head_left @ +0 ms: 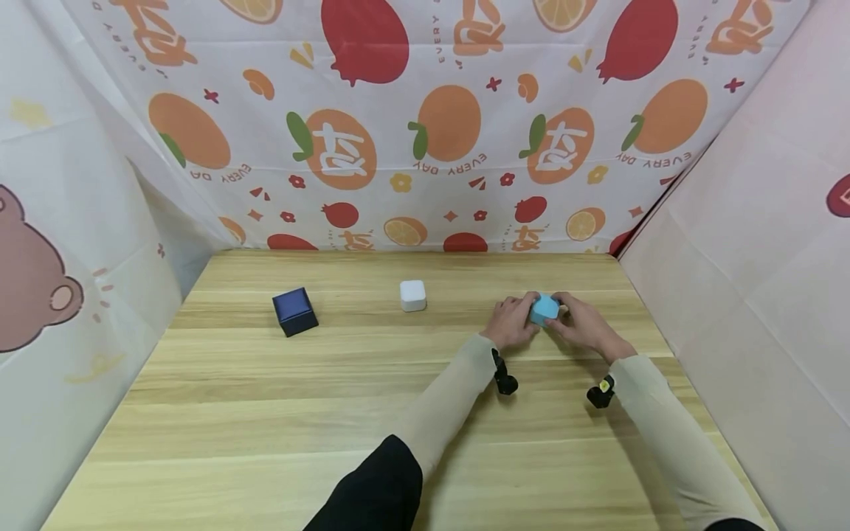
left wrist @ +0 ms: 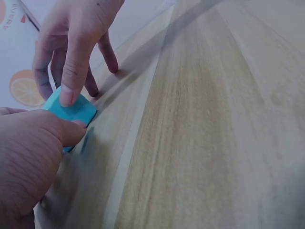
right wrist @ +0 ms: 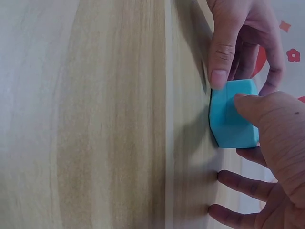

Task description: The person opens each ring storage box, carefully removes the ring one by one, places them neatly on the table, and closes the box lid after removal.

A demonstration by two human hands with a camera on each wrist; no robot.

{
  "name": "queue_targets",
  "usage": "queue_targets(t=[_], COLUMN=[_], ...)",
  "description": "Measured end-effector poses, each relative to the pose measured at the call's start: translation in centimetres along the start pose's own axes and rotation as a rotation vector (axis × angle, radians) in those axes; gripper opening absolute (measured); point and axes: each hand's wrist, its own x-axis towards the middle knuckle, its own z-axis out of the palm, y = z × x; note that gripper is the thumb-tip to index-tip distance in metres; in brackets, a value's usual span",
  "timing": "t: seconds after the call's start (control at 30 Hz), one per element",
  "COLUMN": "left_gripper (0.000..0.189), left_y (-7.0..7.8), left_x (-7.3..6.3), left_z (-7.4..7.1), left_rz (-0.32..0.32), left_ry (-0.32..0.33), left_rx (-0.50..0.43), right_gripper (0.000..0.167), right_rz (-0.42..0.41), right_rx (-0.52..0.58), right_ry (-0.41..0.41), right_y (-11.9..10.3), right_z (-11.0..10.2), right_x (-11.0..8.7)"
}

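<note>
A small light-blue box [head_left: 544, 310] with rounded corners sits on the right part of the wooden table. From its left side my left hand [head_left: 513, 322] grips it, the thumb lying along the near side. My right hand [head_left: 584, 324] holds it from the right between thumb and fingers. In the right wrist view a thin seam runs across the blue box [right wrist: 233, 126], and the right thumb presses its near face. Other right fingers spread down to the tabletop. The box's far side is hidden by the hands.
A white rounded box [head_left: 413, 296] stands near the middle back of the table [head_left: 332, 413]. Further left is a dark navy box [head_left: 295, 312], set at an angle. A fruit-print cloth [head_left: 392, 177] hangs behind the table, with pale cloths at both sides.
</note>
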Motion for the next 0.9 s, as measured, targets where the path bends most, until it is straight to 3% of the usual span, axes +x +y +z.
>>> queue_targets(t=[0.43,0.9], left_gripper=[0.065,0.063], left_y=[-0.24,-0.32], left_x=[-0.09,-0.25], left_z=[0.1,0.16], left_rz=[-0.031,-0.046], left_ry=[0.015,0.034], left_rx=[-0.095,-0.122], right_gripper=[0.049,0.046], right_rz=[-0.017,-0.052], right_rx=[0.051,0.095], right_ry=[-0.093,-0.095], right_y=[0.01,-0.53], right_z=[-0.36,-0.27], right_x=[0.35,0.54])
